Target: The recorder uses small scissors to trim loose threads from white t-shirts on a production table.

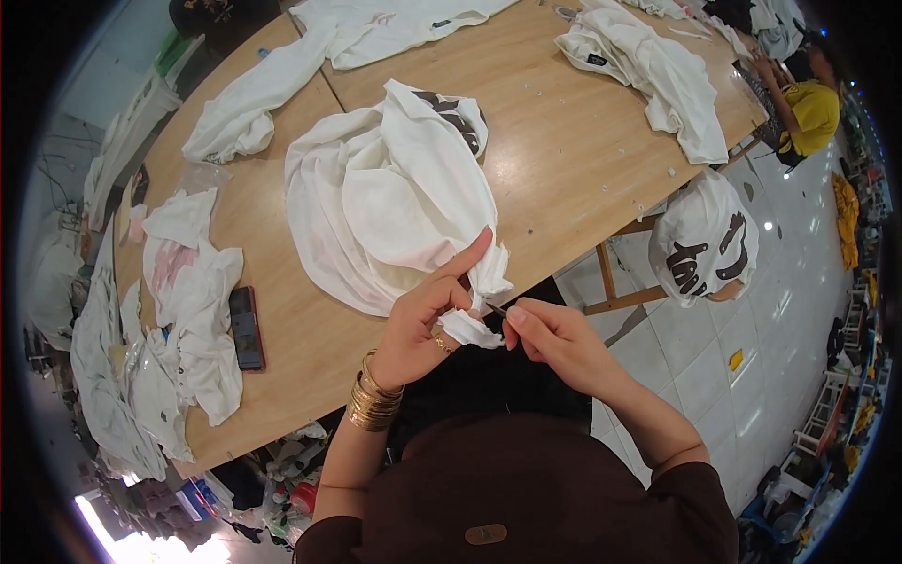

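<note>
A white garment (pixel 385 202) lies bunched on the wooden table, with a dark printed patch (pixel 456 117) at its far end. Its near end is gathered in my left hand (pixel 418 324), the index finger stretched along the cloth and the other fingers closed round a fold. A flap of white cloth (pixel 470 329) hangs below these fingers, past the table's edge. My right hand (pixel 559 343) pinches a small dark tool with a thin metal tip (pixel 494 308), which meets the cloth beside my left hand. Most of the tool is hidden by my fingers.
The wooden table (pixel 554 132) also carries a phone (pixel 247 329), white garments (pixel 193 310) at left, another (pixel 395 33) at the far side and one (pixel 658 85) at far right. A white printed bundle (pixel 705 240) rests on a stool. A person in yellow (pixel 813 117) sits at right.
</note>
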Motion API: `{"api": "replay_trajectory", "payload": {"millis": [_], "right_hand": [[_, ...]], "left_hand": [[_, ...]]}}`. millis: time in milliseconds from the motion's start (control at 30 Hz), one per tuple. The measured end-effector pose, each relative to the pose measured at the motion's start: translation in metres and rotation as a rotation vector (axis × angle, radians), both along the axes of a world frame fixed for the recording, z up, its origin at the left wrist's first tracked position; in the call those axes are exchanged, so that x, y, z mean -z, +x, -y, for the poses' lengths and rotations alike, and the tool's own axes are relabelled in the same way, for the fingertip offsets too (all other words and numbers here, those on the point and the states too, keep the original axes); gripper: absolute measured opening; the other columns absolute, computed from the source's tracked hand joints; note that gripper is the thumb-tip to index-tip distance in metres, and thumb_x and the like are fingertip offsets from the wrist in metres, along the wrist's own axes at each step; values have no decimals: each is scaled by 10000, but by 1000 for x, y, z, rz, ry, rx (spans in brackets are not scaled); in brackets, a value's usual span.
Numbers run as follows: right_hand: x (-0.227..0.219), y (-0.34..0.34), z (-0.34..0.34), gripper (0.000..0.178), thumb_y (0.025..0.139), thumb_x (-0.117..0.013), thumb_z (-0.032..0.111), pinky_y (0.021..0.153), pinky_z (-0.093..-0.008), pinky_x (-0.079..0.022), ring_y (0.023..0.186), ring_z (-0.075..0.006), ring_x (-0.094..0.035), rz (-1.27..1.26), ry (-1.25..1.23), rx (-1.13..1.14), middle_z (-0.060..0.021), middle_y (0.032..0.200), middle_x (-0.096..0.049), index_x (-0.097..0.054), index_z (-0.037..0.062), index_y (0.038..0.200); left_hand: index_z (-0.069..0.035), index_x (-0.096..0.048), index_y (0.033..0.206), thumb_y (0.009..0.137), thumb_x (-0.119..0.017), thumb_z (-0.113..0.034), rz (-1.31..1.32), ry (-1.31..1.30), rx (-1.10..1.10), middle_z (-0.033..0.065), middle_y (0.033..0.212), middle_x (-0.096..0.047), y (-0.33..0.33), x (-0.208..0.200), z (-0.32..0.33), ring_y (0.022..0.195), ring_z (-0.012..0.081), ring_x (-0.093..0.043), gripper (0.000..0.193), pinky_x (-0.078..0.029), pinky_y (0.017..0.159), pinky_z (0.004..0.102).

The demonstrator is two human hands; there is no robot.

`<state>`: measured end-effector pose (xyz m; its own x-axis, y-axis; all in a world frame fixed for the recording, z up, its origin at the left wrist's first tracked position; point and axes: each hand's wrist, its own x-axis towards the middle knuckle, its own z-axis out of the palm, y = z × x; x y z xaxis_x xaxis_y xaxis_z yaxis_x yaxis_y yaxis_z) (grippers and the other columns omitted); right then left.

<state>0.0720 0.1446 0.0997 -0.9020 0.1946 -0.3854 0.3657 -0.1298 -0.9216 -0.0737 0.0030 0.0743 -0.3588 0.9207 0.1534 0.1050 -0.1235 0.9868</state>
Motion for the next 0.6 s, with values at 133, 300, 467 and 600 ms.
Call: {"api": "replay_trajectory", "payload": {"millis": [133,300,467,600], "right_hand": [[2,-1,2,401,960,-386,343,471,-202,-232,511,-40,-274,19,-4,4,48,545,-315,-516,33,743],[6,-3,3,388,956,-402,339,469,-201,-231,513,-38,-276,14,-17,6,49,549,-316,-517,37,740],[9,-4,5,351,944,-446,313,473,-200,-243,522,-36,-297,-3,-16,42,51,559,-334,-514,45,728],[9,-3,4,321,916,-498,308,495,-247,-325,529,-75,-373,-5,165,42,-23,561,-431,-566,10,817]], "left_hand": [[-48,-489,762,757,-589,-89,12,25,-6,205,1409,-324,1,0,-1,969,132,-503,108,-394,816,247],[-49,-485,754,756,-592,-79,18,28,-2,208,1407,-326,2,1,0,983,134,-500,111,-391,815,245],[-55,-470,735,746,-595,-68,27,-40,-3,210,1398,-341,1,-3,3,877,103,-491,126,-390,767,225],[-59,-457,724,739,-598,-65,11,-18,1,210,1396,-345,-1,-2,2,833,95,-478,142,-388,747,220]]}}
